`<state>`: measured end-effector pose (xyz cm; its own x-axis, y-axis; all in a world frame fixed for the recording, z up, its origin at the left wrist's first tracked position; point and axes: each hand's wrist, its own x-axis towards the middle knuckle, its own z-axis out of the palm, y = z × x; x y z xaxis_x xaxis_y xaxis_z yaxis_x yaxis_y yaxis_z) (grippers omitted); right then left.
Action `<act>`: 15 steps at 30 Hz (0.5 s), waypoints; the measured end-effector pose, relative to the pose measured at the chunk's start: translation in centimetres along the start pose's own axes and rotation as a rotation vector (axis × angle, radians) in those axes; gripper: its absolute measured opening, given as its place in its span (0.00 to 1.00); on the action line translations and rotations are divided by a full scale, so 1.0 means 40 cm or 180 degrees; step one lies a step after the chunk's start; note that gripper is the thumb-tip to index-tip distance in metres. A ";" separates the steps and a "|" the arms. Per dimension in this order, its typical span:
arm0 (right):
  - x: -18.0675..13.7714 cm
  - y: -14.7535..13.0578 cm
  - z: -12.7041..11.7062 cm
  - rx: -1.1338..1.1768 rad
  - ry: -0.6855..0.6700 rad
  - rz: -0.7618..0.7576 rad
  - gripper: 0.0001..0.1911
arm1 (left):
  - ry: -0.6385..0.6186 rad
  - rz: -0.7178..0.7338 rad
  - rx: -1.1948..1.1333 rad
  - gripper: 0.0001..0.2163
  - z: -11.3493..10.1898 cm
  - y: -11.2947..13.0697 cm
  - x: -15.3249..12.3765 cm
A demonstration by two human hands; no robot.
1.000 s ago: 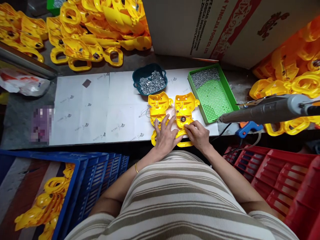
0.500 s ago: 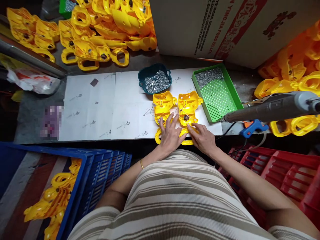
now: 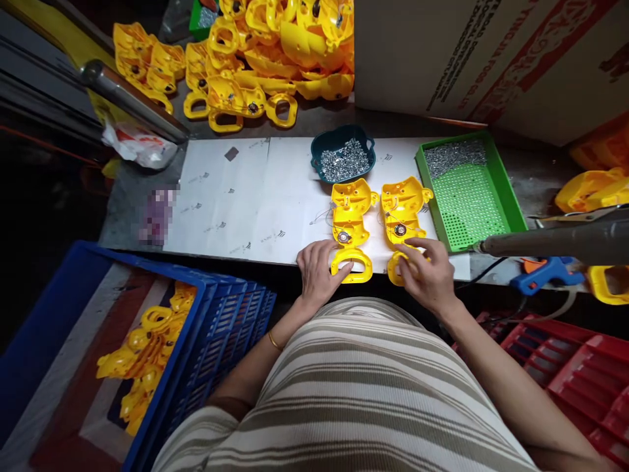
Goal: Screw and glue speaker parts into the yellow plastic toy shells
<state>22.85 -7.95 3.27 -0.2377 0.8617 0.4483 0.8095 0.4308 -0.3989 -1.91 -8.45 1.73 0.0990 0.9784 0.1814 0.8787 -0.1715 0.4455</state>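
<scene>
Two yellow plastic shell halves with ring handles lie side by side, hollow side up, at the table's front edge. My left hand (image 3: 317, 270) is at the left shell half (image 3: 351, 203), its thumb over the ring handle and its fingers curled along the outer side. My right hand (image 3: 428, 272) grips the handle of the right shell half (image 3: 403, 200), thumb and fingers closed around it and partly hiding it. Each shell holds a round metal-centred part and thin wires. Wires also trail out left of the left shell.
Behind the shells stand a dark teal bowl (image 3: 317, 157) of small metal pieces and a green tray (image 3: 514, 219) with more. Yellow shells (image 3: 314, 46) are piled at the back beside a carton (image 3: 403, 59). A grey tool (image 3: 550, 242) and blue glue gun (image 3: 545, 278) lie right; crates flank me.
My hands have moved apart, the left to the left shell's handle and the right to the right shell's handle. The view has swung left, so the bench appears further right.
</scene>
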 end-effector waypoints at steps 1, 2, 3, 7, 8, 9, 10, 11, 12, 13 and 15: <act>0.021 -0.024 0.012 0.0057 -0.0069 -0.0076 0.12 | -0.0056 -0.0025 -0.0017 0.20 0.004 0.003 -0.005; 0.043 -0.048 0.026 0.0084 -0.0201 -0.0125 0.11 | -0.0095 -0.0044 -0.0021 0.19 0.007 0.007 -0.010; 0.065 -0.070 0.041 0.0075 -0.0374 -0.0146 0.12 | -0.0116 -0.0053 -0.0015 0.18 0.009 0.011 -0.013; 0.130 -0.124 0.098 -0.0127 -0.1043 -0.0125 0.16 | -0.0102 0.0000 -0.0006 0.14 0.008 0.017 -0.021; 0.139 -0.129 0.108 -0.0187 -0.1186 -0.0126 0.16 | -0.0081 0.0013 -0.0005 0.14 0.006 0.016 -0.021; 0.146 -0.131 0.115 -0.0239 -0.1314 -0.0123 0.16 | -0.0053 0.0020 -0.0003 0.13 0.004 0.015 -0.022; 0.150 -0.132 0.120 -0.0275 -0.1430 -0.0122 0.15 | -0.0025 0.0027 0.0003 0.13 0.003 0.013 -0.022; 0.153 -0.131 0.123 -0.0291 -0.1530 -0.0115 0.15 | 0.0005 0.0034 0.0008 0.12 0.002 0.012 -0.021; 0.155 -0.130 0.124 -0.0286 -0.1612 -0.0097 0.15 | 0.0029 0.0046 0.0008 0.12 0.001 0.011 -0.021; 0.157 -0.130 0.124 -0.0262 -0.1668 -0.0067 0.14 | 0.0049 0.0065 0.0000 0.12 0.000 0.010 -0.021; 0.162 -0.128 0.120 -0.0161 -0.1736 0.0014 0.14 | 0.0037 0.0097 -0.0031 0.11 -0.001 0.007 -0.020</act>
<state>14.58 -3.28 4.41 -0.4673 0.8833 -0.0385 0.8327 0.4250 -0.3550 -1.76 -9.29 1.75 0.1201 0.9713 0.2052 0.8708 -0.2023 0.4481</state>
